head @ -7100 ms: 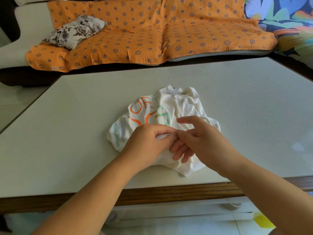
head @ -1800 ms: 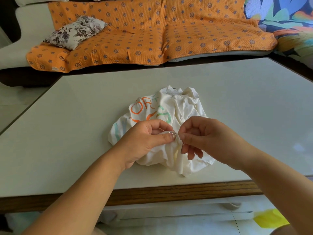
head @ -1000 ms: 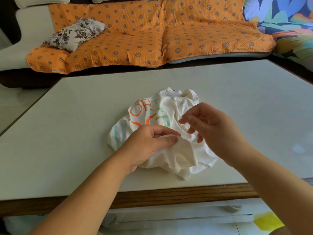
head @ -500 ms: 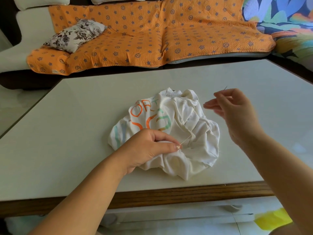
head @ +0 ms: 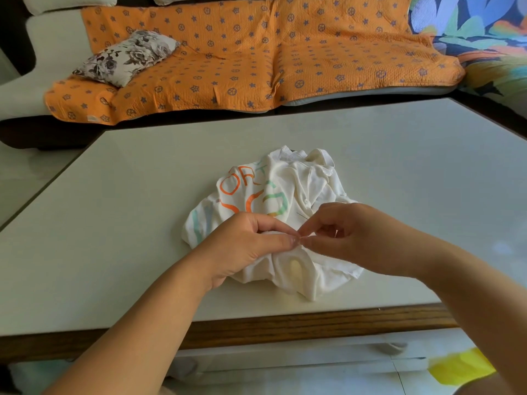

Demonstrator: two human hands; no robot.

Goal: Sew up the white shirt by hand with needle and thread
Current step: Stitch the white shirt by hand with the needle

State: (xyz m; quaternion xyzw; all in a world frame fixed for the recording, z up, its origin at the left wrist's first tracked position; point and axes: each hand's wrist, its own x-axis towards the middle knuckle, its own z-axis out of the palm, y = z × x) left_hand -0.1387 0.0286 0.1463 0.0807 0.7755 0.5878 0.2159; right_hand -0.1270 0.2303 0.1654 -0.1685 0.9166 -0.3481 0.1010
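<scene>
Head view: white shirt (head: 299,189) lies crumpled near the table's (head: 114,223) six o'clock edge. Left hand (head: 242,246) pinches a fold at the heap's six o'clock. Right hand (head: 356,235), reaching in from three o'clock, closes thumb and forefinger on what seems the needle (head: 302,216), a faint sliver. Cloth looks soft, light and limp, so it is best held taut just beside the stitch.

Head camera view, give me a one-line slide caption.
Hand sewing at a table: left hand grips a fold of the white shirt while right hand pinches the needle beside it.
</scene>
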